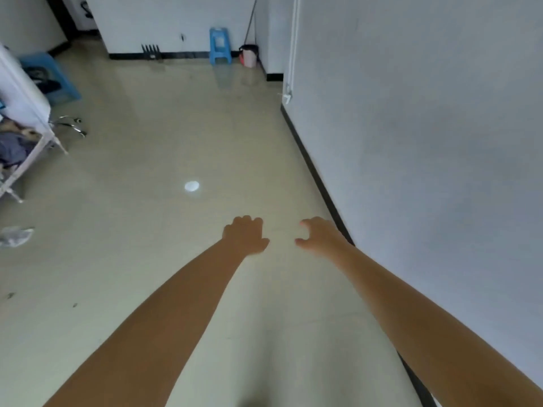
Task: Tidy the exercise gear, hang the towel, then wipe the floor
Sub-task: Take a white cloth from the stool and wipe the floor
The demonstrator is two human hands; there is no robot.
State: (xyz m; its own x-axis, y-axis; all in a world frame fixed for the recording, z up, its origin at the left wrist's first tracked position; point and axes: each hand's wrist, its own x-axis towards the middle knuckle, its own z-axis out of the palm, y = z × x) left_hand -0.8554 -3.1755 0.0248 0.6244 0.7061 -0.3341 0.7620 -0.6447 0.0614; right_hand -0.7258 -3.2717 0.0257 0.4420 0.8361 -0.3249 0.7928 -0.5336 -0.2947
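Both my bare arms stretch forward over the shiny beige floor [152, 259]. My left hand [245, 235] is held palm down with its fingers curled under, and nothing shows in it. Close beside it, my right hand [318, 235] has its thumb and fingers spread apart and curved, holding nothing, near the black skirting of the right wall. A crumpled pale cloth [14, 235] lies on the floor at the far left edge. No exercise gear or towel rail is visible near my hands.
A white wall [426, 142] runs along the right. At left stands a white metal rack [26, 148] with clothes, a chrome chair base [70, 124] and a blue stool [48, 79]. At the back wall are another blue stool [219, 45], a bucket with a mop [249, 55] and a black rack [151, 51].
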